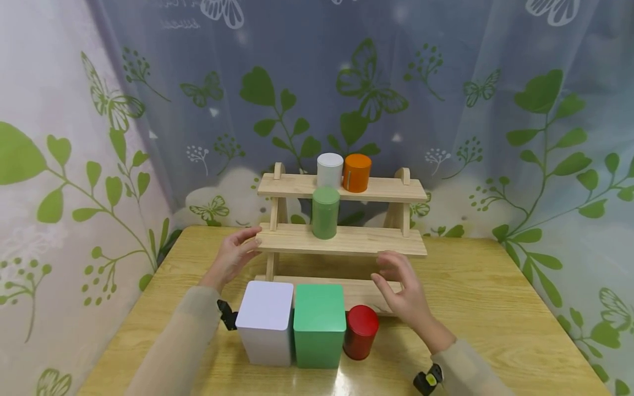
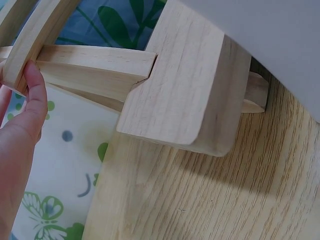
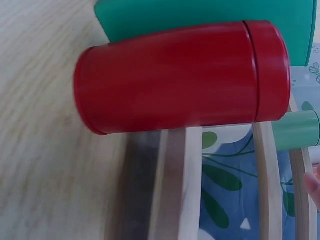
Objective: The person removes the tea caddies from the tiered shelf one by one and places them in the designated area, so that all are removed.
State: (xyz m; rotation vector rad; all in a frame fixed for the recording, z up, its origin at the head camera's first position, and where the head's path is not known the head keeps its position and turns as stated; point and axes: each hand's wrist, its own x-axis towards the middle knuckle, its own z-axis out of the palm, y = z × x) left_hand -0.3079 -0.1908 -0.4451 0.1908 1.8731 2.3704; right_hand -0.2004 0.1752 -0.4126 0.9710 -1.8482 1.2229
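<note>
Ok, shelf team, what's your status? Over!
Left hand pinching middle shelf of wooden rack. Right hand near shelf's right end, contact unclear. Rack upright, green can aboard. In front: white box, green box, red can.

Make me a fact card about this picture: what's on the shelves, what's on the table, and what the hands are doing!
Furniture: three-tier wooden shelf
Top tier: white canister, orange canister
Middle tier: light green canister
Bottom tier: partly hidden
On the table, left to right: white box, green box, red canister
Left hand: grips the middle tier's left end
Right hand: near the middle tier's front edge; touching or not, can't tell
Backdrop: leaves and butterflies
</note>
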